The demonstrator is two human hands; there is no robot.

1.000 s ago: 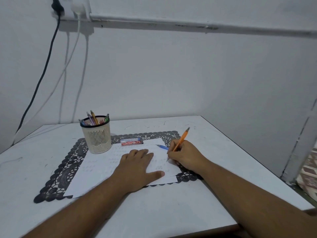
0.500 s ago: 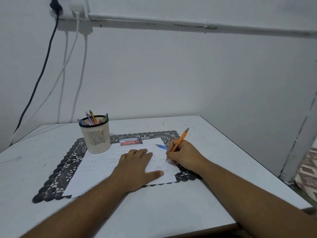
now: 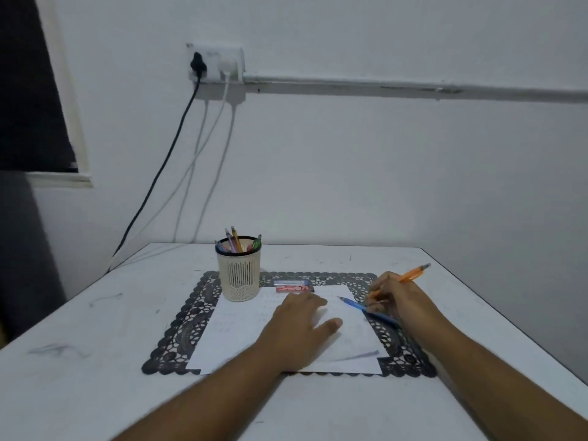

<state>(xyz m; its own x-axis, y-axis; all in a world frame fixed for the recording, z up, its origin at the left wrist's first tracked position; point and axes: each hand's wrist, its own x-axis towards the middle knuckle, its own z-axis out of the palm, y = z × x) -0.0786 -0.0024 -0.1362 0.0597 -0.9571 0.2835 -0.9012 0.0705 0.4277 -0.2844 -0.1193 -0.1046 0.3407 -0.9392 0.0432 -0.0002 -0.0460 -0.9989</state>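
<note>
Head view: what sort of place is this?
Probably a home study corner: a pen holder full of pens, a sheet of paper under the left hand, and an orange pen in the right hand.

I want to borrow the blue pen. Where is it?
On the white table lies a black lace mat with a white paper sheet on it. At the sheet's right edge, by the right hand, lies a slim blue pen. It alone lies flat: the orange pen is in that hand, the others stand in the cream cup.
</note>
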